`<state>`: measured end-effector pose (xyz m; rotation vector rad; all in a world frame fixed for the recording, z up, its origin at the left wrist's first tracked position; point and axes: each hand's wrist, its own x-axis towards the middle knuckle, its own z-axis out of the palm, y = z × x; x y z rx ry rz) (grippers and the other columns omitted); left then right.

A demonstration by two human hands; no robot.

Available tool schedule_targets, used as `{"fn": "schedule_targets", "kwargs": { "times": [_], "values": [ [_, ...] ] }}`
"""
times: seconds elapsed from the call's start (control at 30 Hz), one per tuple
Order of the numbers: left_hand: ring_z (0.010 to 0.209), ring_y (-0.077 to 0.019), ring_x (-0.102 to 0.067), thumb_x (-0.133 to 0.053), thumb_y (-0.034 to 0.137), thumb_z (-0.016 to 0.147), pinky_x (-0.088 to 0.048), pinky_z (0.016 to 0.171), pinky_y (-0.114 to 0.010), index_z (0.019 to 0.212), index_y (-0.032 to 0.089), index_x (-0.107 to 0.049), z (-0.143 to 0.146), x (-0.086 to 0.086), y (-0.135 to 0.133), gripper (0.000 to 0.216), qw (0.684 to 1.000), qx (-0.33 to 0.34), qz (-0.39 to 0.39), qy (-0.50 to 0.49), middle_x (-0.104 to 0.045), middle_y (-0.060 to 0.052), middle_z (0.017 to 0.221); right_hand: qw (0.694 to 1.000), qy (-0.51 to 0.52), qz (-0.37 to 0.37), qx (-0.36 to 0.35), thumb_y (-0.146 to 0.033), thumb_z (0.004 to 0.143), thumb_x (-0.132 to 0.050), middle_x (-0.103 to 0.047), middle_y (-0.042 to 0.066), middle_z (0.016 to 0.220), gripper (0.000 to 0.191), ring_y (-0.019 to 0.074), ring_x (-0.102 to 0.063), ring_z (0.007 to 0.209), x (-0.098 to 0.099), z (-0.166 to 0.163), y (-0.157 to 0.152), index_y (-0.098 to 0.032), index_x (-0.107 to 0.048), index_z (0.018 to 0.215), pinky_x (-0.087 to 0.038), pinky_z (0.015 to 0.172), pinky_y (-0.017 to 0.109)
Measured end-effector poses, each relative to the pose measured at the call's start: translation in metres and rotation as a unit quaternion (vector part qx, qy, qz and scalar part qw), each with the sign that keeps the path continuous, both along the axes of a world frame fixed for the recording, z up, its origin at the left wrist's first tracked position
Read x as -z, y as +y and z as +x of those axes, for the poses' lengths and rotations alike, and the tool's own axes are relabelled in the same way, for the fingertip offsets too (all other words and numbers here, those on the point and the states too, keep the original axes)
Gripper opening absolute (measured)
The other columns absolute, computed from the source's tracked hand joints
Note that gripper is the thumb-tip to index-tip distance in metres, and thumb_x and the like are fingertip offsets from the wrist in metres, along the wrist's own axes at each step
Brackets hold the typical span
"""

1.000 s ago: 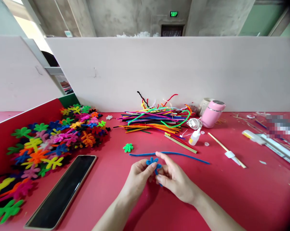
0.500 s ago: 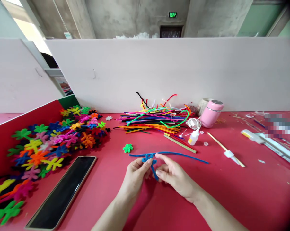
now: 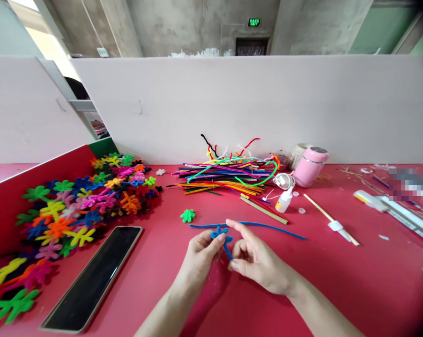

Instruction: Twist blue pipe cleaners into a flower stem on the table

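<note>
- A red table [image 3: 144,276] carries the phone [image 3: 92,281]; beyond the phone stand a white partition [image 3: 249,103] and a concrete wall [image 3: 183,28].
- Right of the phone, a blue flower [image 3: 226,238] sits between both hands.
- The left hand [image 3: 197,257] pinches the flower; the right hand [image 3: 258,264], fingers curled, is at its stem; I cannot tell whether it grips.

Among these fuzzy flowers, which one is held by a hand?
The blue flower pinched in the left hand, its stem reaching down toward the right hand. Every other visible one lies unheld, like the small green flower on the red table.
</note>
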<state>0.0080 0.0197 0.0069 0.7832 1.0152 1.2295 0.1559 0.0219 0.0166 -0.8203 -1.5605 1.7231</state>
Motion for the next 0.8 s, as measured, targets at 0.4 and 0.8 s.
{"fn": "schedule_targets", "kwargs": {
  "times": [0.4, 0.8],
  "values": [
    [0.044, -0.0065, -0.041, -0.059, 0.027, 0.072, -0.033, 0.048, -0.021, 0.053, 0.012, -0.058, -0.001, -0.005, 0.002, 0.024, 0.996, 0.026, -0.021, -0.078, -0.051, 0.001, 0.047, 0.995, -0.036, 0.028, 0.094, -0.01, 0.073, -0.05, -0.047, -0.006, 0.064, 0.062, 0.0091, -0.045, 0.058, 0.005, -0.007, 0.002, -0.019, -0.022, 0.128, -0.037, 0.059, 0.024],
    [0.044, -0.0063, -0.038, -0.064, 0.021, 0.066, -0.029, 0.047, -0.021, 0.054, 0.012, -0.058, 0.003, 0.0, -0.002, 0.016, 0.998, 0.029, -0.017, -0.057, -0.05, 0.002, 0.046, 0.991, -0.048, 0.048, 0.112, -0.011, 0.074, -0.048, -0.046, -0.007, 0.061, 0.062, 0.01, -0.047, 0.059, 0.004, -0.011, -0.003, -0.019, -0.021, 0.129, -0.04, 0.061, 0.025]
  ]
}}
